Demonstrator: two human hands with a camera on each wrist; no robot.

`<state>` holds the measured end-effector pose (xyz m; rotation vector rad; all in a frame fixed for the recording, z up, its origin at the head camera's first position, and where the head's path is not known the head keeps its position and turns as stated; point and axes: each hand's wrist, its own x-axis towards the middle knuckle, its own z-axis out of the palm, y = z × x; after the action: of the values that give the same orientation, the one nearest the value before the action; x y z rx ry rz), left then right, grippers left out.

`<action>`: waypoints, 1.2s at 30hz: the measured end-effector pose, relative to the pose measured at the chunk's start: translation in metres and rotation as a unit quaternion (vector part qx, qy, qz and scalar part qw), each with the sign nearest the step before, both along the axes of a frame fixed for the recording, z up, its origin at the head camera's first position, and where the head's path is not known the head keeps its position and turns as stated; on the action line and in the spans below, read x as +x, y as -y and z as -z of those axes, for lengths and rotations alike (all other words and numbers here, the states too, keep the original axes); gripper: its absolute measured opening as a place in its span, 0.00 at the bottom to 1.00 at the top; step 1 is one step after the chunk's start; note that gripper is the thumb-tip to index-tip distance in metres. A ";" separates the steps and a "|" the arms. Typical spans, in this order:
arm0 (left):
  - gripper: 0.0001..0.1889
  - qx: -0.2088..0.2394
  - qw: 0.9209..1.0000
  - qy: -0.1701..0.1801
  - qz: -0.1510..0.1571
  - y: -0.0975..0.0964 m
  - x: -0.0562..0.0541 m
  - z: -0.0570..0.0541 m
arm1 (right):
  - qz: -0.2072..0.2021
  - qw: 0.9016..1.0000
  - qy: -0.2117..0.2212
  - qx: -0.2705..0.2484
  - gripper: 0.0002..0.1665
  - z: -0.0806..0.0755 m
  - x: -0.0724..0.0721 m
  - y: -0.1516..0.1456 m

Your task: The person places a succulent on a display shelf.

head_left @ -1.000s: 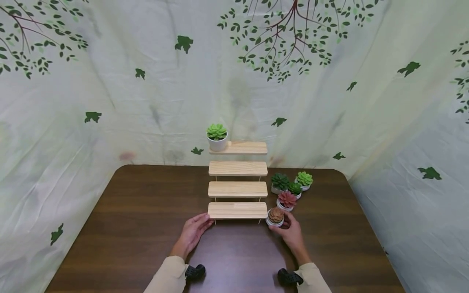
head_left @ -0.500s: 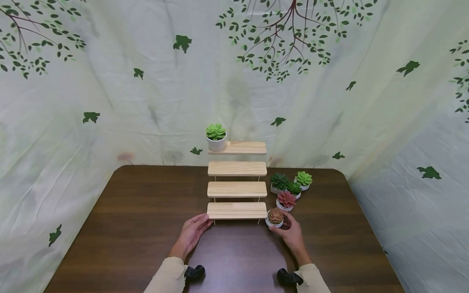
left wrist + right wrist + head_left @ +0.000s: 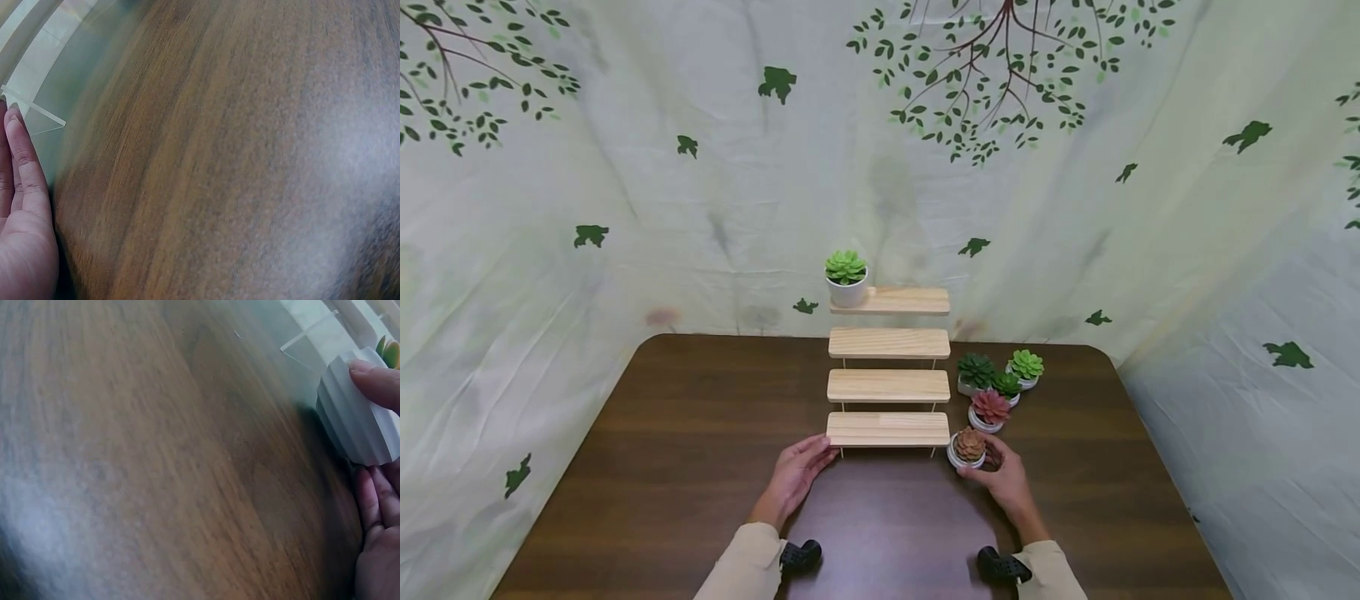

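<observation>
A tiered wooden shelf stand point(image 3: 888, 386) with clear supports stands at the middle of the table. My left hand point(image 3: 796, 473) touches the left end of its lowest board; in the left wrist view the fingers point(image 3: 26, 164) look straight, beside a clear support. At the board's right end, my right hand point(image 3: 1006, 482) holds a brown succulent point(image 3: 969, 446) in a white pot. In the right wrist view the ribbed white pot point(image 3: 357, 412) is tilted, with the thumb on its side and fingers under it. A bright green potted succulent point(image 3: 846, 279) sits on the top board's left end.
Behind the right hand stand a pink succulent point(image 3: 990, 408), a dark green one point(image 3: 976, 370), a small green one point(image 3: 1007, 384) and a light green one point(image 3: 1026, 365), all potted. The brown table point(image 3: 700, 442) meets a leaf-printed curtain point(image 3: 715, 208) at the back.
My right hand and the brown succulent have shifted slightly right. The left hand stays at the lowest board's left end. The whole head view has moved a little.
</observation>
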<state>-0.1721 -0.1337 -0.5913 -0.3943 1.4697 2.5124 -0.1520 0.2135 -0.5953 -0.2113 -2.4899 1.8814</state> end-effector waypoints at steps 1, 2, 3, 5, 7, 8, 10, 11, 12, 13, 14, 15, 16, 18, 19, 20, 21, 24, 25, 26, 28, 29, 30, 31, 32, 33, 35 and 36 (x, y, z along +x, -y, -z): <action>0.07 0.003 1.000 0.000 0.001 0.000 0.000 0.000 | 0.000 1.000 0.000 0.001 0.40 0.000 0.000 0.000; 0.07 0.005 1.000 -0.001 0.001 0.000 0.000 0.000 | -0.001 1.000 0.001 -0.001 0.40 -0.001 0.000 -0.001; 0.08 0.008 1.000 -0.002 0.002 0.001 0.000 0.000 | -0.002 1.000 0.001 -0.007 0.40 -0.001 0.000 -0.001; 0.08 0.011 1.000 -0.003 0.002 0.000 0.001 0.001 | -0.001 1.000 0.000 -0.019 0.40 -0.002 0.000 -0.001; 0.08 0.017 1.000 -0.001 0.001 0.000 0.001 0.001 | 0.002 1.000 -0.002 -0.031 0.39 -0.002 0.000 -0.001; 0.08 0.016 1.000 -0.002 0.000 0.000 0.001 0.001 | 0.003 0.999 -0.002 -0.039 0.39 -0.003 0.000 -0.001; 0.08 0.014 1.000 -0.001 -0.001 0.000 0.001 0.001 | 0.007 0.999 -0.002 -0.054 0.39 -0.004 0.000 -0.001; 0.07 0.014 1.000 0.000 -0.002 0.000 0.001 0.001 | 0.011 0.998 -0.001 -0.058 0.39 -0.005 0.000 -0.001; 0.07 0.016 1.000 0.004 -0.006 0.000 0.000 0.000 | 0.014 0.998 0.000 -0.063 0.39 -0.006 0.000 -0.001; 0.07 0.015 1.000 0.006 -0.006 0.000 0.000 0.000 | 0.018 0.997 0.002 -0.070 0.39 -0.007 0.000 -0.001; 0.06 0.010 1.000 0.006 -0.006 0.000 0.000 0.000 | 0.022 0.997 0.003 -0.072 0.39 -0.008 0.000 -0.001; 0.06 0.007 1.000 0.007 -0.006 0.000 0.000 0.000 | 0.027 0.997 0.002 -0.075 0.39 -0.010 0.000 -0.001; 0.06 0.003 1.000 0.007 -0.006 0.000 -0.001 0.000 | 0.032 0.997 0.000 -0.075 0.39 -0.012 0.000 -0.001; 0.06 0.000 1.000 0.009 -0.006 -0.001 -0.001 0.000 | 0.038 0.997 -0.005 -0.073 0.40 -0.016 0.000 0.000; 0.06 -0.004 1.000 0.007 -0.005 0.000 -0.001 0.000 | 0.039 0.997 -0.008 -0.072 0.40 -0.018 0.000 0.000; 0.06 -0.007 1.000 0.008 -0.005 0.000 -0.001 0.000 | 0.041 0.997 -0.012 -0.069 0.40 -0.020 -0.001 0.000; 0.06 -0.007 1.000 0.008 -0.006 0.000 -0.001 0.000 | 0.042 0.997 -0.017 -0.067 0.40 -0.024 -0.002 0.000; 0.06 0.001 1.000 0.010 -0.007 0.000 -0.002 0.000 | 0.043 0.997 -0.029 -0.065 0.40 -0.035 -0.005 0.000; 0.06 0.002 1.000 0.009 -0.007 0.000 -0.002 0.000 | 0.043 0.996 -0.033 -0.068 0.40 -0.038 -0.007 0.000; 0.07 0.007 1.000 0.011 -0.009 0.000 -0.002 0.000 | 0.043 0.996 -0.038 -0.070 0.40 -0.041 -0.008 -0.001; 0.07 0.015 1.000 0.011 -0.010 -0.001 -0.002 0.000 | 0.042 0.996 -0.045 -0.071 0.40 -0.048 -0.010 -0.001; 0.07 0.015 1.000 0.011 -0.009 -0.001 -0.002 0.000 | 0.041 0.995 -0.049 -0.072 0.40 -0.050 -0.011 -0.001; 0.08 0.016 1.000 0.012 -0.010 -0.001 -0.002 0.000 | 0.042 0.995 -0.052 -0.072 0.40 -0.052 -0.013 0.000; 0.08 0.016 1.000 0.012 -0.011 -0.001 -0.002 0.001 | 0.042 0.995 -0.055 -0.072 0.40 -0.054 -0.014 0.000; 0.08 0.017 1.000 0.012 -0.011 -0.001 -0.002 0.000 | 0.042 0.995 -0.061 -0.072 0.40 -0.056 -0.015 0.000; 0.08 0.017 1.000 0.012 -0.011 -0.001 -0.002 0.000 | 0.043 0.994 -0.065 -0.073 0.41 -0.058 -0.015 0.001; 0.07 0.014 1.000 0.013 -0.010 -0.001 -0.002 0.000 | 0.047 0.993 -0.078 -0.081 0.40 -0.061 -0.018 0.002; 0.07 0.014 1.000 0.014 -0.010 -0.001 -0.002 0.000 | 0.049 0.992 -0.082 -0.083 0.40 -0.062 -0.019 0.003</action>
<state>-0.1741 -0.1331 -0.5916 -0.4395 1.4264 2.5303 -0.1715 0.2108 -0.5332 -0.1704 -2.1798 1.9804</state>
